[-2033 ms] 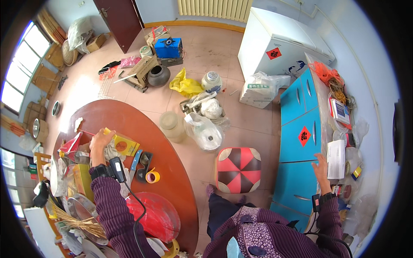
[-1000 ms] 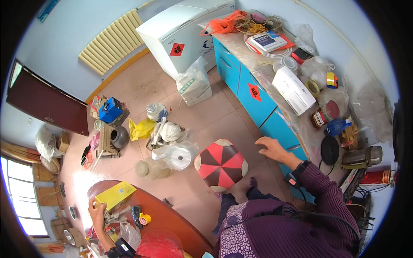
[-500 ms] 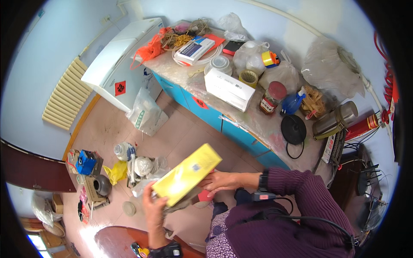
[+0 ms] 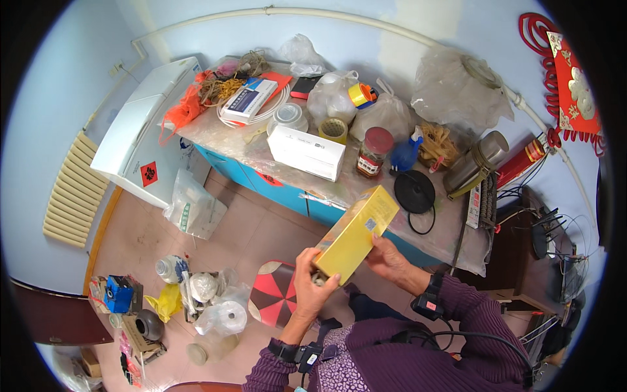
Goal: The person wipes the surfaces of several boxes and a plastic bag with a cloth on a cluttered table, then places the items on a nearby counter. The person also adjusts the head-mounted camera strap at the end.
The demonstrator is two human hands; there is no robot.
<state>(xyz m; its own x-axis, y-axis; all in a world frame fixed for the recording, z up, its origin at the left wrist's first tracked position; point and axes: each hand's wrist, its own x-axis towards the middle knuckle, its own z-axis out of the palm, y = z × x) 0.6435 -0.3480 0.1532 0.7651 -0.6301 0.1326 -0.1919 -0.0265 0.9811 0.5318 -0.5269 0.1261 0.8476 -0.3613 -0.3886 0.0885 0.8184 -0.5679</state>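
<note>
One yellow box (image 4: 356, 235) tilts in mid-air, above the floor (image 4: 255, 228) and before the front edge of a blue-fronted desk (image 4: 447, 228), as I follow from my remote station. My left grip (image 4: 310, 287) clasps its lower end, fingers at the left side and thumb at the bottom; my right grip (image 4: 392, 266) holds the right side, thumb against the carton, the other fingers partly hidden.

Just beyond it on the desk, I see a red-lidded jar (image 4: 373, 151) beside a blue spray bottle (image 4: 406, 155), with a black disc (image 4: 415, 191) trailing a looped cord nearby. A long white box (image 4: 305, 153) lies left of the jar, a tape roll (image 4: 333, 129) behind it; a steel flask (image 4: 477, 163) is toward the right end.

Left of my left grip, a red-and-dark stool (image 4: 274, 291) stands on the floor. Farther left are a yellow bag (image 4: 168, 302), a dark rounded pot (image 4: 150, 325) and a blue box (image 4: 119, 294). A white chest freezer (image 4: 140, 130) stands past the desk's left end.
</note>
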